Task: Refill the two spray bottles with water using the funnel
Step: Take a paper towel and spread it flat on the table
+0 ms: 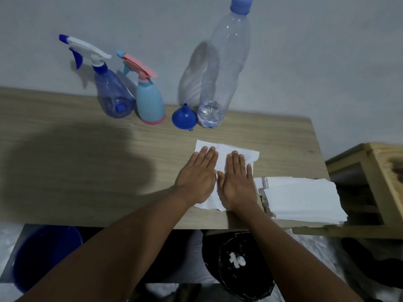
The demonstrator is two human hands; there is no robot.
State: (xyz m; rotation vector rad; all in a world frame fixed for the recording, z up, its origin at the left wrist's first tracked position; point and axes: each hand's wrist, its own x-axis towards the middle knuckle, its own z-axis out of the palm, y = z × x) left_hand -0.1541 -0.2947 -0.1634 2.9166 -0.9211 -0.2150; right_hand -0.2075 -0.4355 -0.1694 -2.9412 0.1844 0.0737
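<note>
Table [65,171]: spray bottles [113,94] [150,101], funnel [184,117], water bottle [220,83], tissues [224,149] [305,199].

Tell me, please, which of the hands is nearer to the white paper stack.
Right. The right hand lies just left of the paper stack; the left hand lies farther left.

Counted on your desk [283,138]: two spray bottles, namely the clear blue spray bottle [113,99] and the pale blue spray bottle [150,103]; one blue funnel [184,117]; and one tall water bottle [224,73] with one blue cap [241,4]. You have two hands in view, the left hand [196,179] and the right hand [236,184], over one loose paper sheet [222,149], with one stack of white paper [303,199] alongside. Below the desk are one blue tub [43,256] and one black-lined bin [244,269]. One wooden frame [383,171] stands at your right.
</note>
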